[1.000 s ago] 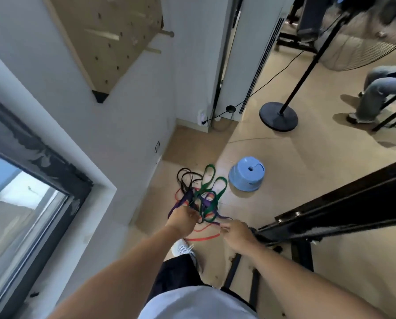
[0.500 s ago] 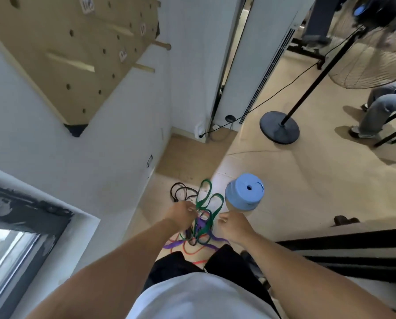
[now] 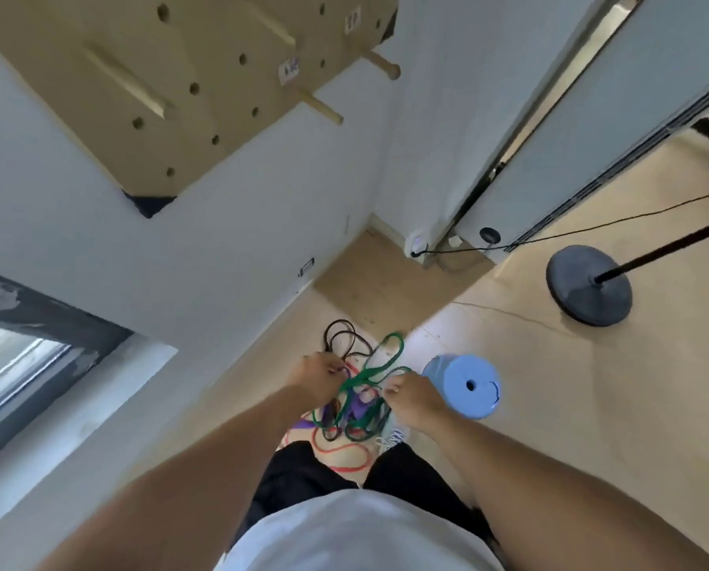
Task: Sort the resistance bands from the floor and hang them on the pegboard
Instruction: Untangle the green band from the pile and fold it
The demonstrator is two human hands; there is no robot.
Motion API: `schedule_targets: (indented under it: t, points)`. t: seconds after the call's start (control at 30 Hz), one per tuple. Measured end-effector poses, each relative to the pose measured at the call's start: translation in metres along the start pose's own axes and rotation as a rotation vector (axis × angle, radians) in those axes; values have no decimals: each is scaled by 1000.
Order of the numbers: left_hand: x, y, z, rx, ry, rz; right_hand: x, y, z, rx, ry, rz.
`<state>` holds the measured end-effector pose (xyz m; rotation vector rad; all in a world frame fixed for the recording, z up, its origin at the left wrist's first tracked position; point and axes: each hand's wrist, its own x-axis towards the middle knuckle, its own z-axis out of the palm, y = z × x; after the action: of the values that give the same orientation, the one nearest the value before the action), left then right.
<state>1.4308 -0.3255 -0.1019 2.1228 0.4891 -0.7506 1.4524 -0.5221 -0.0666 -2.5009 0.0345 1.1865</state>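
Observation:
A tangle of resistance bands hangs between my hands above the floor: green bands, a purple one, black loops and a red one trailing lowest. My left hand grips the bundle on its left side. My right hand pinches the green strands on the right. The wooden pegboard is on the white wall at upper left, with wooden pegs sticking out and nothing hanging on them.
A light blue upturned stool stands just right of my right hand. A fan stand's round black base sits at right with a cable running to a wall socket. A dark-framed window is at left.
The view has tilted up toward the pegboard and I stand closer to the wall. Both hands have kept their hold on the band tangle and lifted it higher off the floor.

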Motion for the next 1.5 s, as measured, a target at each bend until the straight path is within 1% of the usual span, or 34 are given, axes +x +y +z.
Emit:
schedule_targets:
  t: [0.13, 0.23, 0.33, 0.57, 0.8, 0.9, 1.03, 1.2, 1.37, 1.5]
  points:
    - [-2, 15, 15, -106, 113, -132, 29, 5, -38, -125, -86, -94]
    - [-11, 25, 24, -118, 121, -207, 40, 6, -62, -170, -112, -129]
    - [-22, 22, 30, -118, 138, -253, 45, 4, -71, -196, -103, -141]
    - [-42, -12, 28, -204, 172, -280, 39, -15, -36, -251, -118, -113]
    - [-58, -51, 18, -265, 213, -260, 23, -54, 0, -223, -83, -177]
    - [-64, -57, 18, -305, 221, -287, 19, -58, 2, -248, -33, -203]
    - [-60, -61, 25, -325, 213, -331, 24, -54, -6, -274, -52, -249]
    - [-51, -45, 32, -293, 201, -326, 40, -47, -19, -315, -86, -243]
    - [-41, -24, 45, -357, 278, -398, 58, -30, -35, -379, -156, -287]
    - [-33, 7, 59, -454, 386, -481, 83, -15, -68, -453, -210, -352]
